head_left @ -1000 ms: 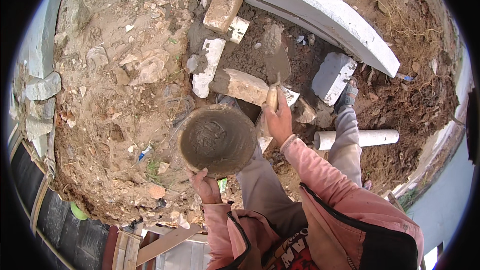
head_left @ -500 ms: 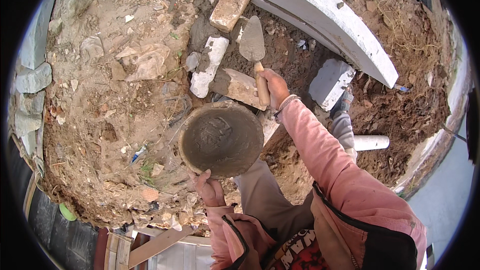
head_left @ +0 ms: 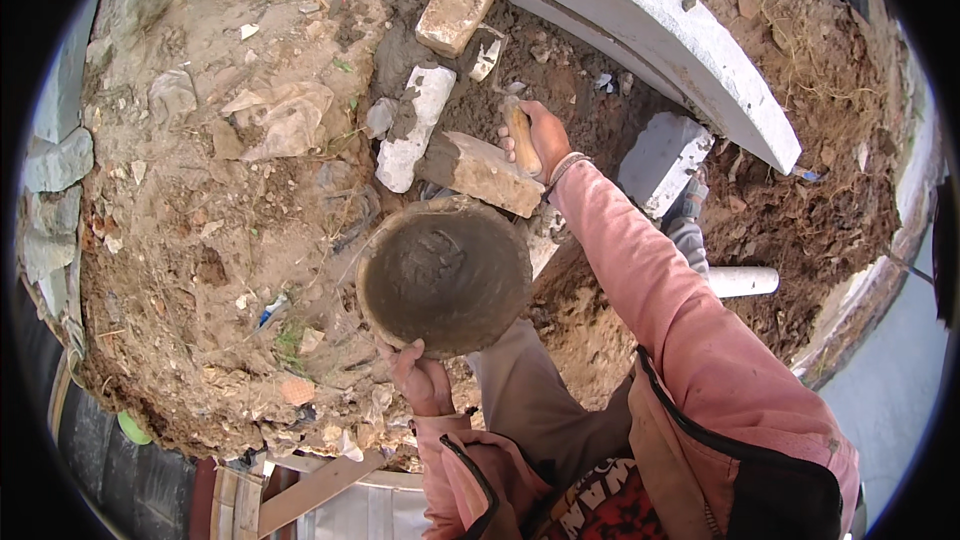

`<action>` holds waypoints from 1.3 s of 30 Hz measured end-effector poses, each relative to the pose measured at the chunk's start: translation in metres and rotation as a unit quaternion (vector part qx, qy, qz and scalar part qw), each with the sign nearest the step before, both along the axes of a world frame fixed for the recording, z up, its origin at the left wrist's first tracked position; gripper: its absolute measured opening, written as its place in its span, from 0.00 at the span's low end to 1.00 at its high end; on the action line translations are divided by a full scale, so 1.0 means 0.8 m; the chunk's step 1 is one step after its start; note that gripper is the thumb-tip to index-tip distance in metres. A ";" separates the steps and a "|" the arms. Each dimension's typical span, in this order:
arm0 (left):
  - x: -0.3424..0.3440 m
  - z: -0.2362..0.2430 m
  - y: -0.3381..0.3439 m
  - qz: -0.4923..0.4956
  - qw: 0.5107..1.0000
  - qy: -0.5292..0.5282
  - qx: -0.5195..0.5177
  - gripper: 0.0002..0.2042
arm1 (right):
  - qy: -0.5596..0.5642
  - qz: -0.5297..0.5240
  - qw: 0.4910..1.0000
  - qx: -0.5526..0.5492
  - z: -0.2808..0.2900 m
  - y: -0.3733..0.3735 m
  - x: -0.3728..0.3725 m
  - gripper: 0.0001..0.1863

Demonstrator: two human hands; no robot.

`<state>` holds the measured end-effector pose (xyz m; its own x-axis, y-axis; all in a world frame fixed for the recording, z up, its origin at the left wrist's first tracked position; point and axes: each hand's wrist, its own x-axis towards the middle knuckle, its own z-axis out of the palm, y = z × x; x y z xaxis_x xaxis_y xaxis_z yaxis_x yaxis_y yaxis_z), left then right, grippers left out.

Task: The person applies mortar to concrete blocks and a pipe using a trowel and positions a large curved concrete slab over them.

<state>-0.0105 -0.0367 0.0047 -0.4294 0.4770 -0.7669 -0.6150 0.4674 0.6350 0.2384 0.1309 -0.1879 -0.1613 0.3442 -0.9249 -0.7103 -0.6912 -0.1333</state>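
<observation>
One bowl holds grey mortar; left hand, fingers curled, grips it at seven o'clock; right hand clenches a wooden handle, one o'clock.

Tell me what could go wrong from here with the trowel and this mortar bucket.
The left hand is the only one on the mortar bucket, gripping its near rim, so it might tip and spill mortar.
The right hand, holding the trowel by its wooden handle, is close to a rough brick; knuckles could get scraped.
The white pipe lies near one leg and might roll underfoot.
</observation>
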 end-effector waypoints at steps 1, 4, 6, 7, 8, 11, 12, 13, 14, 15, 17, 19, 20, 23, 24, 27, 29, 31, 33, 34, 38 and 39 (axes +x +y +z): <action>0.000 0.001 0.001 0.003 1.000 -0.001 0.001 0.38 | 0.024 -0.001 1.000 0.014 0.000 -0.003 0.001 0.15; -0.007 -0.003 -0.004 -0.012 1.000 -0.005 0.003 0.41 | 0.089 -0.032 0.994 0.056 -0.013 0.014 -0.006 0.16; -0.008 -0.003 -0.006 -0.010 1.000 -0.008 -0.001 0.42 | 0.109 -0.059 0.989 0.079 -0.026 0.036 -0.003 0.18; -0.004 -0.001 -0.003 0.001 1.000 -0.008 -0.004 0.40 | 0.115 -0.063 0.988 0.083 -0.029 0.044 -0.001 0.18; -0.002 0.000 -0.002 0.012 1.000 -0.009 -0.008 0.39 | 0.120 -0.067 0.987 0.086 -0.030 0.046 0.002 0.18; -0.015 -0.002 -0.012 0.029 1.000 0.002 0.006 0.39 | 0.100 0.001 0.992 0.072 0.008 0.016 -0.010 0.19; -0.016 -0.003 -0.013 0.028 1.000 0.000 0.005 0.40 | 0.096 0.015 0.993 0.073 0.025 0.001 -0.010 0.19; -0.014 -0.006 -0.014 0.025 1.000 -0.002 0.003 0.40 | 0.080 0.022 0.992 0.096 0.034 -0.012 -0.007 0.19; -0.013 -0.007 -0.015 0.022 1.000 -0.004 0.001 0.41 | 0.071 0.014 0.994 0.076 0.032 -0.014 -0.009 0.20; -0.012 -0.008 -0.015 0.016 1.000 -0.006 0.001 0.41 | 0.061 0.005 0.997 0.056 0.028 -0.018 -0.009 0.21; -0.009 -0.009 -0.015 0.004 1.000 -0.008 0.003 0.42 | 0.064 -0.008 0.997 0.040 0.014 -0.017 -0.011 0.22; -0.009 -0.009 -0.016 0.003 1.000 -0.010 0.003 0.42 | 0.101 -0.010 0.994 0.049 0.013 0.002 -0.022 0.21; -0.009 -0.009 -0.015 0.002 1.000 -0.012 0.003 0.42 | 0.118 -0.012 0.991 0.053 0.015 0.008 -0.024 0.21; -0.007 -0.004 -0.006 0.013 0.999 -0.031 0.014 0.42 | 0.147 0.006 0.986 0.073 0.034 -0.007 -0.013 0.21; -0.005 -0.004 -0.004 0.011 0.999 -0.026 0.014 0.42 | 0.145 0.022 0.985 0.085 0.042 -0.017 -0.005 0.21; -0.002 -0.005 -0.001 0.010 1.000 -0.018 0.011 0.42 | 0.120 0.017 0.991 0.060 0.038 -0.017 0.006 0.21; 0.000 -0.007 -0.001 0.015 1.000 -0.021 0.008 0.42 | 0.099 0.073 0.991 0.054 0.027 -0.003 0.010 0.21; -0.005 -0.010 -0.006 0.030 0.999 -0.029 0.008 0.40 | 0.016 0.132 0.991 0.029 0.045 0.003 0.013 0.17; -0.011 -0.012 -0.016 0.043 0.999 -0.032 0.003 0.39 | -0.053 0.240 0.965 0.087 0.046 -0.004 0.021 0.15; -0.010 -0.015 -0.017 0.045 0.998 -0.035 0.005 0.39 | -0.193 0.361 0.902 0.135 0.042 -0.017 0.037 0.16; -0.008 -0.015 -0.018 0.059 0.998 -0.032 0.005 0.38 | -0.451 0.647 0.592 0.165 0.039 -0.054 0.055 0.28; -0.006 -0.014 -0.015 0.059 0.998 -0.037 0.008 0.38 | -0.465 0.671 0.555 0.160 0.031 -0.061 0.052 0.28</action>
<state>-0.0153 -0.0486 -0.0063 -0.4268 0.4390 -0.7906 -0.7104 0.3782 0.5935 0.2803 0.0823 -0.1628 0.0252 0.6614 -0.7496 0.8947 -0.3494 -0.2782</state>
